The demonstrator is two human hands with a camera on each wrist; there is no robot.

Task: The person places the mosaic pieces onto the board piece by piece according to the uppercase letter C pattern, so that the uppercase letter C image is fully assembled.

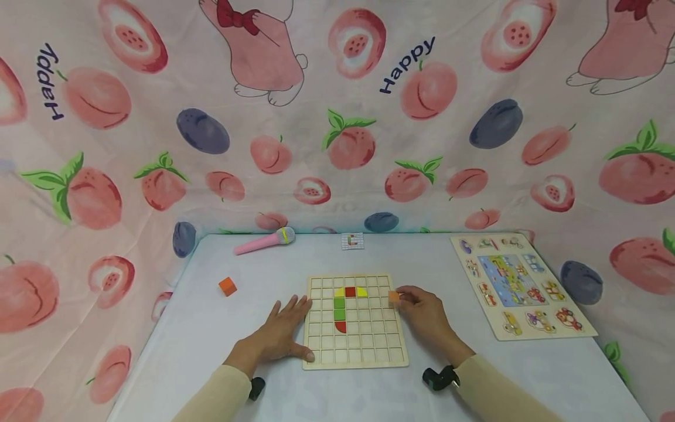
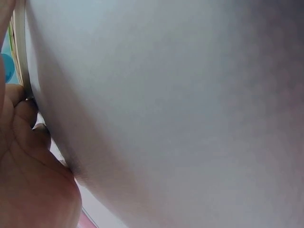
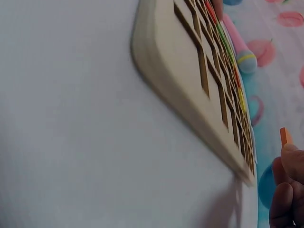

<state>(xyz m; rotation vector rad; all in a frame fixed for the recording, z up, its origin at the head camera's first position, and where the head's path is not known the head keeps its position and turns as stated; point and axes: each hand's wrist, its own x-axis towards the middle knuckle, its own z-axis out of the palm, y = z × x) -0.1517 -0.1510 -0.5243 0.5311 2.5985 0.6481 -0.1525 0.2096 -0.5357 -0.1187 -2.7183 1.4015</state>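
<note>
A wooden grid board (image 1: 369, 346) lies on the table in the head view. Set in its cells are a red square tile (image 1: 350, 292) between two yellow pieces, two green tiles (image 1: 340, 309) below the left one, and a red rounded piece (image 1: 340, 327) under those. My left hand (image 1: 279, 331) rests spread at the board's left edge, thumb on the lower left corner. Between thumb and fingers my right hand (image 1: 424, 313) pinches a small orange tile (image 1: 394, 297) over the board's right edge. The right wrist view shows that orange tile (image 3: 285, 137) held up beyond the board's edge.
An orange cube (image 1: 228, 286) sits to the left. Behind the board are a pink toy microphone (image 1: 263, 241) and a small card (image 1: 352, 241) with a coloured pattern on a grid. A wooden picture puzzle board (image 1: 493, 328) lies on the right. Fruit-print cloth (image 1: 311, 146) hangs behind.
</note>
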